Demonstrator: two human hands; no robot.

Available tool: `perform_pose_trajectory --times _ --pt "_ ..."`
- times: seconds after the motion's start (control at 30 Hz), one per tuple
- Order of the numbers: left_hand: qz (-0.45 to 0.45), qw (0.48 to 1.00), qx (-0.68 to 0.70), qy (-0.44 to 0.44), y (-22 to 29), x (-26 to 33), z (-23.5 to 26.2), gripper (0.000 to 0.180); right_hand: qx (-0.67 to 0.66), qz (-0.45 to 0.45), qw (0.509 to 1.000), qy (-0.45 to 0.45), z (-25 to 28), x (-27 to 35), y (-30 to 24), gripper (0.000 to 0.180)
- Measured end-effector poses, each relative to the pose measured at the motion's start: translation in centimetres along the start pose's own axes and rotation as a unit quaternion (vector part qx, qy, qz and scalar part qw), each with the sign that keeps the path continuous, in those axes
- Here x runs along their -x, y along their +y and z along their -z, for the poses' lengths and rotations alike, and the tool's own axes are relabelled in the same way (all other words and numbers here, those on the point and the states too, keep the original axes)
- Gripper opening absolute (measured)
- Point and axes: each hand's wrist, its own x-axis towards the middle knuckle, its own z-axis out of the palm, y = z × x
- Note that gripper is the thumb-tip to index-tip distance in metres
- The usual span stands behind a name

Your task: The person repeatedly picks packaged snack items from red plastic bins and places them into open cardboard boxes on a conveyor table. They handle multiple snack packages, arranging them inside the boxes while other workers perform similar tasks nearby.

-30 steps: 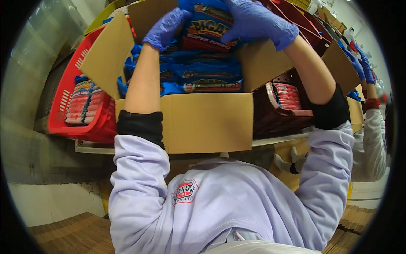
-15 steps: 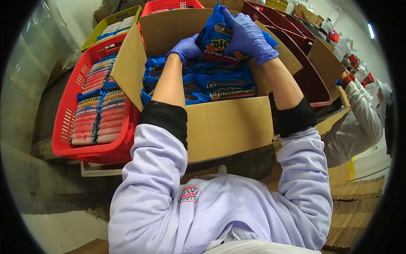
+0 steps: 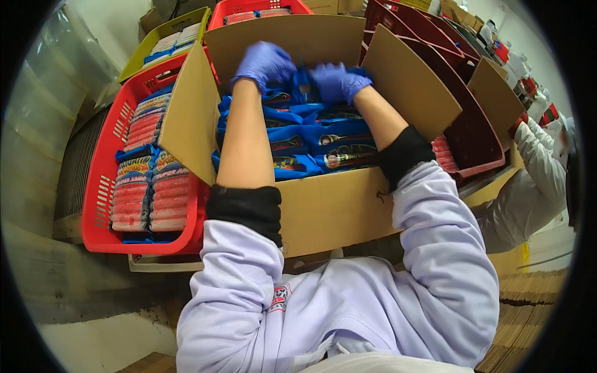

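Note:
An open cardboard box [image 3: 339, 214] stands before me, holding rows of blue hotdog packs [image 3: 342, 136]. My left hand [image 3: 264, 64], in a purple glove, is over the far left of the box with its fingers curled closed; what they hold, if anything, is hidden. Close by on the right, my gloved right hand [image 3: 341, 83] reaches low into the far side, its fingers smeared by motion. Between both hands a blue hotdog pack [image 3: 304, 87] shows, partly covered; whether the right fingers grip it I cannot tell.
A red basket [image 3: 99, 217] of hotdog packs stands left of the box, a yellow-green crate [image 3: 134, 59] behind it. Dark red crates [image 3: 479, 146] sit on the right. Another person's sleeve [image 3: 538, 155] and stacked flat cardboard [image 3: 528, 311] lie farther right.
The hotdog pack that both hands held up above the box is down at its far side. My right hand has lowered with it; my left hand has moved away from it slightly leftward.

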Motion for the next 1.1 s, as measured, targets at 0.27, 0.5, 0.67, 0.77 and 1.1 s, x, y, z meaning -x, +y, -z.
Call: perform_pose_trajectory --times 0.27,0.5,0.67,0.77,1.1 --pt "-0.069 0.959 -0.167 0.22 -0.3 0.6 1.5 0.025 -0.13 -0.001 0.979 -0.154 4.1 0.2 -1.0 0.051" --pt "-0.154 0.972 -0.119 0.129 0.4 1.1 1.6 0.033 -0.283 0.094 0.928 0.222 15.2 9.5 -2.2 0.035" --pt "-0.186 0.979 -0.043 0.074 4.6 4.8 -1.3 0.03 -0.355 0.015 0.843 0.404 17.1 22.3 0.2 0.031" --pt "-0.217 0.975 -0.004 0.05 4.9 7.2 -2.7 0.028 -0.359 -0.178 0.802 0.443 12.9 27.2 2.3 0.026" --pt "-0.187 0.896 -0.001 0.403 7.0 28.0 -3.3 0.022 -0.309 -0.31 0.761 0.48 5.2 35.9 8.7 0.018"
